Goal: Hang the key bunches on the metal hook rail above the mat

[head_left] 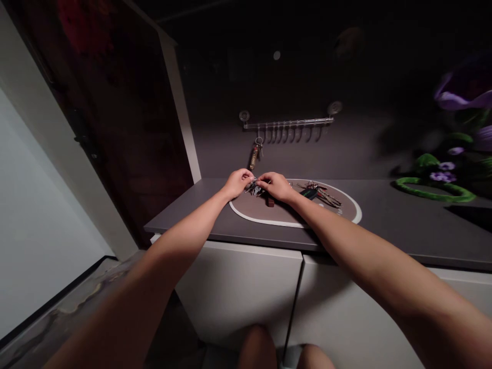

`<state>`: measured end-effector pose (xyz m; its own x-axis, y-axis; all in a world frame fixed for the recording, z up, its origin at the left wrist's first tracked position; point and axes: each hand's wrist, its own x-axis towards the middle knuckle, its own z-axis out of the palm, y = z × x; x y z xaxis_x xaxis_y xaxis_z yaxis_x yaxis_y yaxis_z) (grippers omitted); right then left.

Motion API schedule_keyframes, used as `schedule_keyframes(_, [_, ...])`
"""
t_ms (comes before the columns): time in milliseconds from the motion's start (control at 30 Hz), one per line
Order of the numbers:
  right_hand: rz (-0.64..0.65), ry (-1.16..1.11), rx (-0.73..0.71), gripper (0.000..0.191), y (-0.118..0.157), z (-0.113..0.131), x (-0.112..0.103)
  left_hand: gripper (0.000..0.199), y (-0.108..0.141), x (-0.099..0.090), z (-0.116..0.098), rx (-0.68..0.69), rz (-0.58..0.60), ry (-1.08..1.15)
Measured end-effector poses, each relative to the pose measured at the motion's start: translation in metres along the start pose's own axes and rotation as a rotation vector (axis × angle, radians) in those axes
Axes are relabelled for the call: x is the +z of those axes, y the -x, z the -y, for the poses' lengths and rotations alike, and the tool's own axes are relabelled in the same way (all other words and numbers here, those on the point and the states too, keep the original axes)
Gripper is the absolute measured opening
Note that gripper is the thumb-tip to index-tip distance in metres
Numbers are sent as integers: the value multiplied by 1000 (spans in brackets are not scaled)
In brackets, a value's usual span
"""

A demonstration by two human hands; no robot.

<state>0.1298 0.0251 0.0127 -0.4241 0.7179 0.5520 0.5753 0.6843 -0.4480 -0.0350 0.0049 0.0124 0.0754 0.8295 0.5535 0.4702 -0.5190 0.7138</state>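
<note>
A bunch of keys (254, 189) sits between my two hands, low over the left part of an oval brown mat (261, 217) with a white rim. My left hand (238, 183) pinches the bunch from the left. From the right, the fingertips of my right hand (275, 185) close on the same bunch. Just below my right hand lies a small dark red piece (271, 203), whose kind I cannot make out. Farther right on the mat are more keys with a dark fob (309, 192) and a braided cord (329, 198).
A clear hook rail (288, 123) is fixed to the wall behind, with a key ring and tag (254, 156) on its left end. Purple crocheted flowers (444, 171) with green parts stand at the right of the grey counter (384, 230). White cabinet doors (246, 287) are below.
</note>
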Motion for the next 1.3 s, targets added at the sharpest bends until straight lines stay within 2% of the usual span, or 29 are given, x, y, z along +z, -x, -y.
schedule_keyframes(267, [-54, -124, 36, 16, 1, 1, 0, 11, 1, 5, -3, -124, 0, 291])
schedule_keyframes(600, [-88, -257, 51, 17, -2, -5, 2, 7, -2, 12, -12, -156, -7, 332])
schedule_keyframes(767, [-153, -282, 31, 18, -3, -5, -3, 7, -14, 14, -21, -212, -5, 326])
schedule_keyframes(933, [-249, -294, 6, 20, -6, -9, -7, 10, -29, 18, -29, -190, -5, 288])
schedule_keyframes(1067, [-300, -309, -7, 20, -9, -15, -9, 12, -35, 27, -29, -183, -90, 318])
schedule_keyframes(1133, [-308, -311, -2, 20, -9, -17, -10, 14, -34, 30, -24, -172, -171, 271])
schedule_keyframes(1200, [-319, -312, 1, 20, -8, -18, -11, 18, -31, 29, -17, -122, -233, 116])
schedule_keyframes(1300, [-336, -335, 6, 21, -7, -17, -13, 24, -24, 21, -6, 51, -202, -266])
